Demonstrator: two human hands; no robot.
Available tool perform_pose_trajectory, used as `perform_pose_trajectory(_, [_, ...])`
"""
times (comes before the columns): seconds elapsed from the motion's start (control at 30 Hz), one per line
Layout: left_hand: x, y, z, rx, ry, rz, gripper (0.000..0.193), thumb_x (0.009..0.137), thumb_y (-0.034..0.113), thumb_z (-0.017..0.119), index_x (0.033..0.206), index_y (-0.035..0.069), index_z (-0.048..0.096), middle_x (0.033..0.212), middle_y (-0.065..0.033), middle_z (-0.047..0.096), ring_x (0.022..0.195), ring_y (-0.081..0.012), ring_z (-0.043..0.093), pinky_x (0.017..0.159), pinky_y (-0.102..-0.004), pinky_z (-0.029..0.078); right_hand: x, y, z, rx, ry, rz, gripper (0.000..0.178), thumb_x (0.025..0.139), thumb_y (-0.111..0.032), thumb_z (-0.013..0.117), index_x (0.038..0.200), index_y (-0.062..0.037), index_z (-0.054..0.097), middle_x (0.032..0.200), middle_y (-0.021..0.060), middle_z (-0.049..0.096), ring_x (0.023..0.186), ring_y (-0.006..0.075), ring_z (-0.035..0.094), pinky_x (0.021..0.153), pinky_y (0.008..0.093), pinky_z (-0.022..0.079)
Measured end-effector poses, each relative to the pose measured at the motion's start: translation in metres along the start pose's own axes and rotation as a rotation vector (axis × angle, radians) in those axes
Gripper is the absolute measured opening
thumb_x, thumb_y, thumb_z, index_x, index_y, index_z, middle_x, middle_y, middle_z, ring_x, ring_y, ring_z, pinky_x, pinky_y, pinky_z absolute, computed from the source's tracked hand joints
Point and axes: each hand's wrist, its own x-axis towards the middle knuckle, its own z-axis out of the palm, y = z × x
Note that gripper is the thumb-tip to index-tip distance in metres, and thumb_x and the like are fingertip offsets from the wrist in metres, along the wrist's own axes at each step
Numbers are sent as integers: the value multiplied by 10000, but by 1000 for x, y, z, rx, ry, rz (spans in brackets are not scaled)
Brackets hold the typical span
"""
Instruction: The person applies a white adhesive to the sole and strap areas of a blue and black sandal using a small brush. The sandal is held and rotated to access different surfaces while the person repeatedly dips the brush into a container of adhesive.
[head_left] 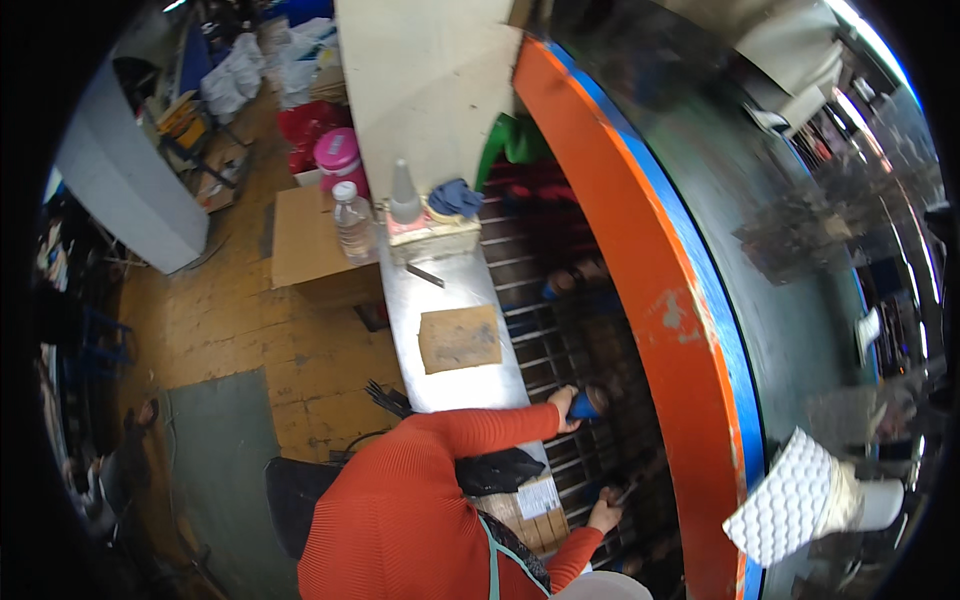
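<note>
My left hand [567,408], at the end of a red ribbed sleeve, is closed on a blue rounded piece [587,403] with a brownish end. It is over a rack of metal bars [540,345]. Lower down, my right hand [605,512] is closed, with something thin and slender jutting from its fingers, too dim to name. Between my arms lie a black cloth or bag [500,470] and a brown carton [545,527] with a white label. More blue and tan pieces [560,284] rest in shadow farther along the rack.
Beyond the rack curves an orange panel [640,250] with a dark green belt [730,230] behind it. A white quilted piece [782,497] stands at the right. On the metal bench [400,300] are a brown sheet [460,340], a metal strip [426,275] and a bottle [353,222].
</note>
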Motion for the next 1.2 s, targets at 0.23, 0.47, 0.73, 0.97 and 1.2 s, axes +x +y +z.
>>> perform_pose_trajectory(0.23, [37, 17, 11, -135, 229, 106, 391, 857, 350, 564, 1181, 135, 524, 1135, -104, 598, 1008, -277, 598, 823, -471, 508, 28, -18, 16, -253, 81, -45, 705, 682, -395, 820, 1172, 58, 592, 1168, 256, 623, 1093, 386, 596, 904, 432, 475])
perform_pose_trajectory(0.47, [55, -7, 20, 50, 321, 283, 703, 861, 559, 478, 1403, 123, 380, 1299, -167, 497, 1012, -297, 561, 825, -458, 480, 19, -30, -41, 39, -39, -42, 870, 661, -489, 763, 1226, 111, 483, 1207, 311, 555, 1089, 426, 560, 940, 446, 449])
perform_pose_trajectory(0.73, [-138, -65, -10, 1033, -604, -455, 955, 773, 634, 671, 1462, 80, 312, 1500, -188, 329, 1331, -308, 395, 1079, -465, 322, -132, -45, -124, 1036, 23, 159, 544, 791, -202, 728, 1234, -4, 480, 1110, 74, 560, 964, 172, 552, 857, 323, 459])
perform_pose_trajectory(0.97, [-253, -94, -68, 792, -957, -630, 666, 812, 224, 749, 1372, 61, 428, 1316, -118, 551, 1244, -290, 504, 1077, -488, 367, -277, -27, -178, 821, 209, 23, 219, 979, -198, 524, 1090, -10, 537, 853, 17, 567, 745, 125, 524, 708, 260, 435])
perform_pose_trajectory(1.2, [-309, -99, -78, 881, -975, -239, 887, 715, 272, 839, 1434, 119, 343, 1380, -85, 489, 1276, -295, 465, 1064, -507, 389, -361, 30, -167, 202, 350, 292, 156, 951, -207, 554, 915, -67, 613, 816, 102, 626, 745, 285, 599, 684, 388, 421])
